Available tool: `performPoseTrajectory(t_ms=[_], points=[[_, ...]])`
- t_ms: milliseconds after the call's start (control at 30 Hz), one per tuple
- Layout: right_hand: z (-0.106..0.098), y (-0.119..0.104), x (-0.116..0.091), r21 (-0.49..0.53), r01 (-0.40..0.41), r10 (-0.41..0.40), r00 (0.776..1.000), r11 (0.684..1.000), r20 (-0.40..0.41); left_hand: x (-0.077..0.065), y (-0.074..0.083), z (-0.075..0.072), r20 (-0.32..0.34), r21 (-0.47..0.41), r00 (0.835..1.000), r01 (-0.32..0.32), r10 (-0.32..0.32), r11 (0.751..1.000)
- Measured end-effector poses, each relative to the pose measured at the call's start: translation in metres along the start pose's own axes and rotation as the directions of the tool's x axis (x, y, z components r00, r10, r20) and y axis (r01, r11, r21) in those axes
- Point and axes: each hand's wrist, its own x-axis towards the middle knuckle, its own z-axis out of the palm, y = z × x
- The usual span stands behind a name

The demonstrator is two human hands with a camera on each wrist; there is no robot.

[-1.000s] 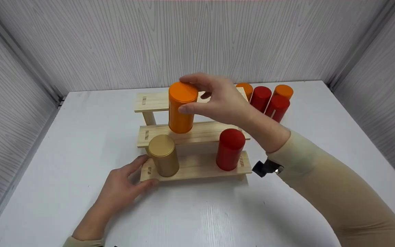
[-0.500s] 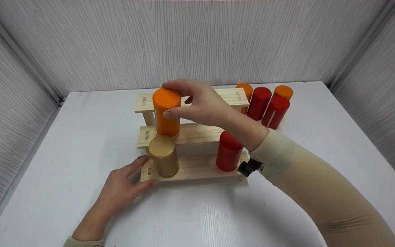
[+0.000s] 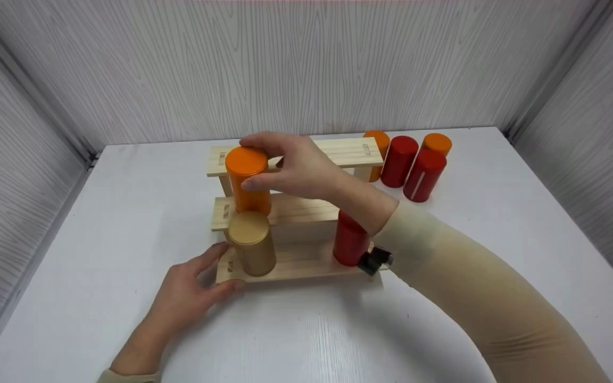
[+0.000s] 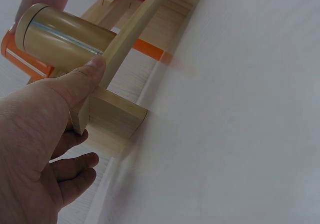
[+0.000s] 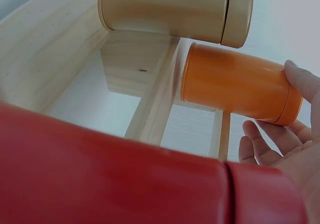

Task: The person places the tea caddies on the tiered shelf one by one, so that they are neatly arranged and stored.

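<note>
My right hand [image 3: 306, 169] pinches an orange canister [image 3: 253, 194] near its lid, thumb in front and fingers behind. This canister stands upright at the left end of the middle step of a three-tier wooden shelf rack [image 3: 306, 208]. In the right wrist view, the base of the orange canister [image 5: 235, 84] is right at the step. My left hand [image 3: 187, 292] grips the left end of the bottom step, thumb on its front edge [image 4: 120, 47]. A gold canister [image 3: 256, 247] stands on that step beside my left hand. A red canister [image 3: 350, 244] stands at its right end, partly behind my right forearm.
Behind the rack's right end stand two more red canisters [image 3: 399, 162] and two orange ones [image 3: 437, 143], one partly hidden by the top step. The white table [image 3: 306, 330] extends around the rack, with wood-grain panels [image 3: 306, 69] at the back and sides.
My right hand has carried the orange canister leftward and down, from over the middle step to its left end. My left hand has stayed on the bottom step.
</note>
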Motion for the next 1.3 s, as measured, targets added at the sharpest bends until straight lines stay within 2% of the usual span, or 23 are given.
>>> performPoseTrajectory(t_ms=[433,733,1067,1300], points=[[0.006,-0.002,0.005,-0.021,0.01,-0.01,1.0,1.0,0.018,0.001,0.001,-0.001,0.012,-0.004,1.0,0.001,-0.001,1.0],[0.008,0.001,0.007,0.019,-0.012,0.012,0.999,1.0,0.031,0.0,0.002,0.0,0.025,0.013,0.999,0.021,-0.021,1.0],[0.011,0.004,0.007,0.014,0.028,-0.028,0.999,1.0,0.029,0.0,-0.002,0.0,0.006,0.01,1.0,-0.003,0.003,1.0],[0.012,0.004,0.008,0.015,0.0,0.0,0.999,1.0,0.038,0.0,-0.003,0.0,0.003,0.016,1.0,-0.015,0.015,1.0]])
